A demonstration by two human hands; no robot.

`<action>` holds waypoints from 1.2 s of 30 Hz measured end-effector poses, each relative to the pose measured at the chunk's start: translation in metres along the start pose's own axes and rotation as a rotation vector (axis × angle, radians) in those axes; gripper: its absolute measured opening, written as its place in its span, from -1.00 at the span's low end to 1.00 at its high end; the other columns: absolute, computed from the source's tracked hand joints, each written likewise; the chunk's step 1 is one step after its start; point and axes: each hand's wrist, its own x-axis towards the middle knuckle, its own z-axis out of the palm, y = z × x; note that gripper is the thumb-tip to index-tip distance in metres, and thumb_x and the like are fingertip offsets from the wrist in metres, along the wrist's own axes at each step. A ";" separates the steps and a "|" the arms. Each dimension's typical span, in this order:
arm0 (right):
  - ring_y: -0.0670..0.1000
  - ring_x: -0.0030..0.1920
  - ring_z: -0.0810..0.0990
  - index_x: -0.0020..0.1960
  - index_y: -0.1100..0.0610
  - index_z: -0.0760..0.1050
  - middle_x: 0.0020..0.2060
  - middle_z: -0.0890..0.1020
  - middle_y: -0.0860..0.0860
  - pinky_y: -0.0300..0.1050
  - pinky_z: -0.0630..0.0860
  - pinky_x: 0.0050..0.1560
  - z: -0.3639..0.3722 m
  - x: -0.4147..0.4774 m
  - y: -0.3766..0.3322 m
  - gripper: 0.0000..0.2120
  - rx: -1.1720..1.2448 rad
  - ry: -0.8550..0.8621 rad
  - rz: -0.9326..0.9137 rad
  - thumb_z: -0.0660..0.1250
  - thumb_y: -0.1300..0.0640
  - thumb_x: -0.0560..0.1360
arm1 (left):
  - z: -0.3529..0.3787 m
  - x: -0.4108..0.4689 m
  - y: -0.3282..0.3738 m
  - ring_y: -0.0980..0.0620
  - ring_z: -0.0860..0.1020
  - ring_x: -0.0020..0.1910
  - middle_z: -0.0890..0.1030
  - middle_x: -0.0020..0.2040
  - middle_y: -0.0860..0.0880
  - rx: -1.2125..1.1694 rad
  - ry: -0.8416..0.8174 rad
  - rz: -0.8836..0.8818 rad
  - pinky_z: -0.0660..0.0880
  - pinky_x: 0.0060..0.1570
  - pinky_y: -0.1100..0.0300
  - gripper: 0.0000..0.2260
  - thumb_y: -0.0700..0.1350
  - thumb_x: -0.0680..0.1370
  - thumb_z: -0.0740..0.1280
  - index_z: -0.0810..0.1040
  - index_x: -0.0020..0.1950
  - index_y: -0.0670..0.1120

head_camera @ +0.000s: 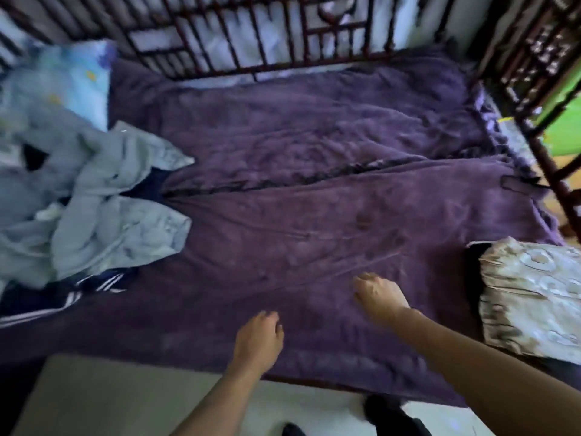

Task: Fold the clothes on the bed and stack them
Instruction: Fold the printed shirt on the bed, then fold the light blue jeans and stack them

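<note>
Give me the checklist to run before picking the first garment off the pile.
1. Left hand free: ok, holds nothing.
2. Right hand free: ok, holds nothing.
3. Pile in view: ok, crumpled at the bed's left side.
4. Folding spot: ok, blanket lies spread out ahead of both hands.
5. Striped garment free to lift: not ok, partly under the pile.
6. Number of garments in the pile: cannot tell.
</note>
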 end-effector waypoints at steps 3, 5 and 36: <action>0.12 0.22 0.51 0.24 0.04 0.47 0.20 0.53 0.01 -0.06 0.47 0.03 0.007 0.010 -0.085 -0.72 -0.005 -0.004 -0.101 0.16 0.02 0.57 | -0.025 -0.039 -0.076 -0.07 0.54 0.11 0.55 0.10 -0.03 -0.027 0.066 -0.106 0.45 0.00 0.08 -0.81 -0.01 0.59 0.16 0.51 0.10 -0.02; 0.12 0.20 0.53 0.26 -0.02 0.46 0.22 0.53 -0.01 -0.05 0.48 0.04 0.007 0.017 -0.140 -0.70 -0.007 0.004 -0.166 0.16 -0.01 0.57 | -0.043 -0.060 -0.125 -0.07 0.54 0.12 0.55 0.11 -0.02 -0.041 0.116 -0.178 0.45 0.02 0.09 -0.81 -0.02 0.59 0.17 0.51 0.11 -0.01; 0.04 0.23 0.52 0.29 -0.06 0.43 0.26 0.52 -0.04 -0.10 0.44 0.15 0.001 0.349 -0.503 -0.68 -0.005 -0.260 -0.181 0.21 -0.01 0.55 | -0.185 0.087 -0.524 0.01 0.54 -0.03 0.56 -0.03 0.00 -0.216 0.122 -0.338 0.43 -0.08 0.13 -0.86 -0.05 0.59 0.17 0.49 -0.03 -0.05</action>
